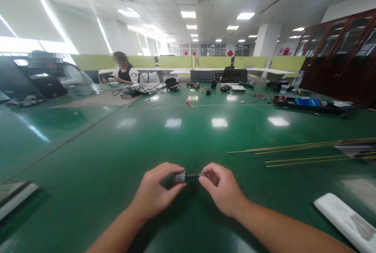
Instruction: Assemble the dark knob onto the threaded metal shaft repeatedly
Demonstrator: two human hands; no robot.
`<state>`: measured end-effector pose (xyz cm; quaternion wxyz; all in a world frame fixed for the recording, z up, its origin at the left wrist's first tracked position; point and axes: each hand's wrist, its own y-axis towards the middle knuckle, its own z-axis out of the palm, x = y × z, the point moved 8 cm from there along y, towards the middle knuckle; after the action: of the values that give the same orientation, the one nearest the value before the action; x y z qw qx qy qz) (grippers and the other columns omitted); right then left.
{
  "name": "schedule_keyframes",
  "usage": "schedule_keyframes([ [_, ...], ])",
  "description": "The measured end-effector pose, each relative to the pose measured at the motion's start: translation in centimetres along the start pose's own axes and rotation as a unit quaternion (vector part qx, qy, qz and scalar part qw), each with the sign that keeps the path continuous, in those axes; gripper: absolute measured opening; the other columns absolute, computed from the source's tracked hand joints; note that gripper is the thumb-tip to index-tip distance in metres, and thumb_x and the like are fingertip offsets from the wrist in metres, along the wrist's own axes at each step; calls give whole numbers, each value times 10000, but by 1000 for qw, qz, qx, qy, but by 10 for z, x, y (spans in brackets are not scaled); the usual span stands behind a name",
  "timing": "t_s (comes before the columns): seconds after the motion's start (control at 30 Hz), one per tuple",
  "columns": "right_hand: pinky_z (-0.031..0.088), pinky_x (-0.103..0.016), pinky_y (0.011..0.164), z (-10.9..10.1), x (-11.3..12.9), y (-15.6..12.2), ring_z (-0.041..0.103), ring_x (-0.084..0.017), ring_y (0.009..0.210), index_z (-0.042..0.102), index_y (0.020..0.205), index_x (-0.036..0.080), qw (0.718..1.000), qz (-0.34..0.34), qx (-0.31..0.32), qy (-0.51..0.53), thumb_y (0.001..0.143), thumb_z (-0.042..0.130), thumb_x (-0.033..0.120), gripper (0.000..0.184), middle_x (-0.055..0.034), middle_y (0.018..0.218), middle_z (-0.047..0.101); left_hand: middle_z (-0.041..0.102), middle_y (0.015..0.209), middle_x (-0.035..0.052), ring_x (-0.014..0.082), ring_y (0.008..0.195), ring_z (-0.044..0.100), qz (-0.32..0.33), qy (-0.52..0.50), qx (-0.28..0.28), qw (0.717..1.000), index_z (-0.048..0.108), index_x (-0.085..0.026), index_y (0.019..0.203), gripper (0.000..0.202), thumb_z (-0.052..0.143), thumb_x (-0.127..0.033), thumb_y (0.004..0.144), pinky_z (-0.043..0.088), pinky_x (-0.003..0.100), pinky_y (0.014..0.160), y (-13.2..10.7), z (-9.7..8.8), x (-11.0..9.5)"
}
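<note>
Just above the green tabletop, both hands hold one small part: a grey metal cylinder (180, 177) with a thin dark rod (192, 175) sticking out of its right side. My left hand (158, 188) grips the cylinder between thumb and fingers. At the rod's far end, my right hand (221, 188) is closed in a pinch, and its fingertips hide part of that end. The rod lies roughly level between the two hands. Fine detail on the part is too blurred to make out.
Several long thin brass-coloured rods (293, 148) lie to the right, above a white block (346, 217). A panel (17, 198) sits at left. Farther off are a red screwdriver (189, 103), electronic parts and a black tray (293, 106). Two people sit across at far left.
</note>
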<state>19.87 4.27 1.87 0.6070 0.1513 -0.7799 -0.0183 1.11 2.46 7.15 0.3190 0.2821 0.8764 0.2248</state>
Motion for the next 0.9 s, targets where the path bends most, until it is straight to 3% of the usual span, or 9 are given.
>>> schedule_keyframes([
  [0.9,402,-242,594,-1,-3,2,524,-132,636,662,873,168,999,13,-11,30,853,667,267,101,13,724,590,757,931,25,189,832,723,-29,19,3,999,714,-230,1010,216,769,-264,804,572,289,766,2,-2,7],
])
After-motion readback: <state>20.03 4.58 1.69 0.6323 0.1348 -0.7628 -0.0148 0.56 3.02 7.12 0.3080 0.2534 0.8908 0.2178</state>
